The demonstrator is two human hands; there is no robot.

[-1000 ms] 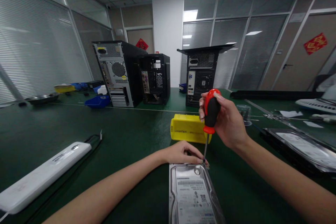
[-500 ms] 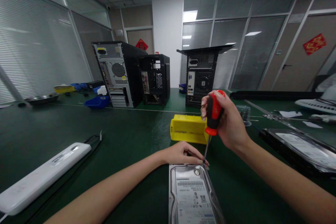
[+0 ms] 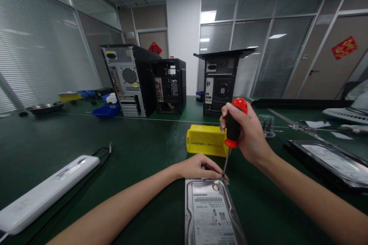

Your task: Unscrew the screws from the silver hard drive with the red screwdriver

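A silver hard drive (image 3: 211,210) lies label side up on the green table in front of me. My left hand (image 3: 201,167) is closed on its far end, with the fingertips at the far right corner. My right hand (image 3: 248,130) is wrapped round the handle of a red and black screwdriver (image 3: 233,126). The shaft points down, slightly tilted, and its tip meets the far right corner of the drive beside my left fingertips. Whether a screw sits under the tip is hidden by the fingers.
Just beyond my hands stands a yellow bin (image 3: 205,141). A second hard drive (image 3: 335,160) lies at the right, near a clear plastic cup (image 3: 267,125). At the left is a white power strip (image 3: 51,193). Several computer cases (image 3: 143,80) stand farther back, beside a blue tray (image 3: 106,111).
The screwdriver handle has turned in my right hand, showing more black towards me. Its tip, my left hand and the hard drive stay in place.
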